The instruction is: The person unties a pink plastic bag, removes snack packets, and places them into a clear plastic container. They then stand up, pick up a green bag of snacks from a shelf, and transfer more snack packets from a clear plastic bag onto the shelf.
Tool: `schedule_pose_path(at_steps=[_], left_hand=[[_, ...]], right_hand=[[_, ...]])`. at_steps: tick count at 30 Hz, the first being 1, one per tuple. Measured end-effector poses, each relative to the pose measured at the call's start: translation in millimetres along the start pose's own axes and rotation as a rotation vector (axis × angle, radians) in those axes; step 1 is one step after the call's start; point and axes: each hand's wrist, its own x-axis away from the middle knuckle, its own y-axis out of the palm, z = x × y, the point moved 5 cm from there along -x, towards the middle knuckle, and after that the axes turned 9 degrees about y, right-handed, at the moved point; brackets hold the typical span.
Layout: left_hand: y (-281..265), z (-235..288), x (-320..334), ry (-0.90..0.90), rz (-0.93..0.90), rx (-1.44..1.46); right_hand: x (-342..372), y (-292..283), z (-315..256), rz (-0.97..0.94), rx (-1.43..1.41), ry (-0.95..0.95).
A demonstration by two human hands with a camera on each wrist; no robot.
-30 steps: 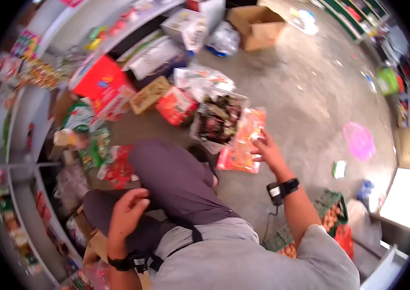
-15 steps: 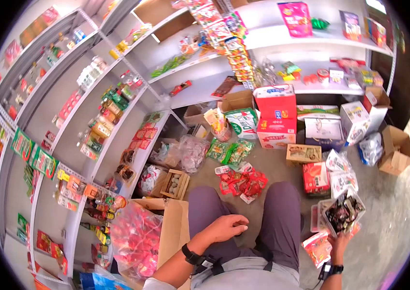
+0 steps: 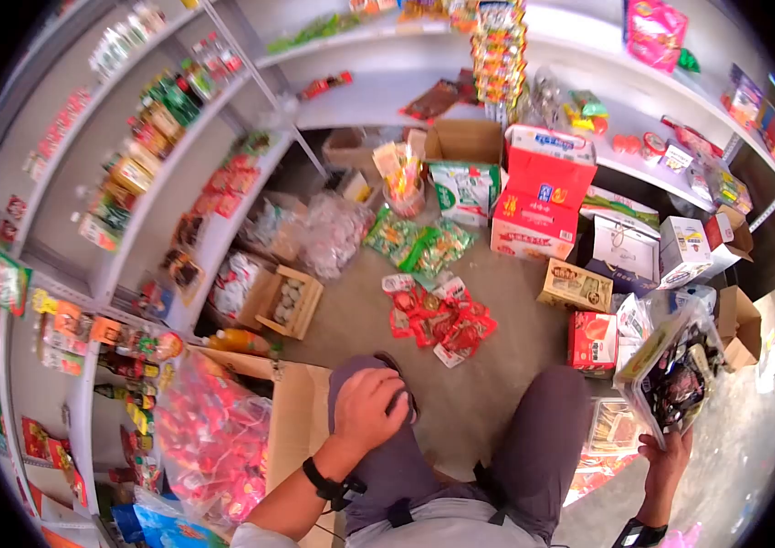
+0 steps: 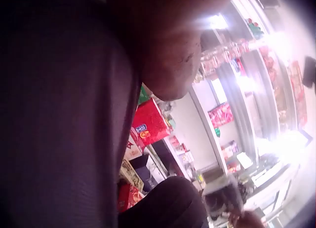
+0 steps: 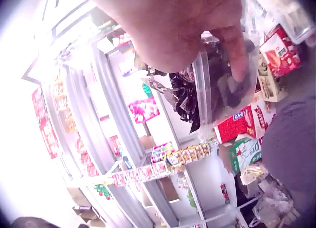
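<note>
The right fingers (image 3: pixel 658 447) hold a tilted tub (image 3: pixel 646 367) of dark packets (image 3: pixel 685 379).

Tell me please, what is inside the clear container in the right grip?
Dark packets show inside the container, held by the right grip; deeper contents are covered.

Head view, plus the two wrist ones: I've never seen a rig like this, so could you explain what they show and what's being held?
There's no machine here, just a person's two bare hands. The head view looks forward and down from the person's head; each wrist view looks at its own hand's work. The right hand holds a tilted clear plastic tub of dark packets. The left hand rests on the left knee. On the floor lie red packets and green bags, with boxes near the shelves.
</note>
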Motion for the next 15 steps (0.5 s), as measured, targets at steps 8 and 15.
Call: schedule_pose_path(at_steps=[8,15], left_hand=[[28.7,-84.5,-68.3,-0.138,-0.073,0.220],[14.8,-125.3,-123.0,-0.370,-0.233,0.328]], right_hand=[[-54.8,218.2,-58.4,-0.304,0.129,0.161],[1.8,349.8,-125.1,-0.588,0.080,0.477]])
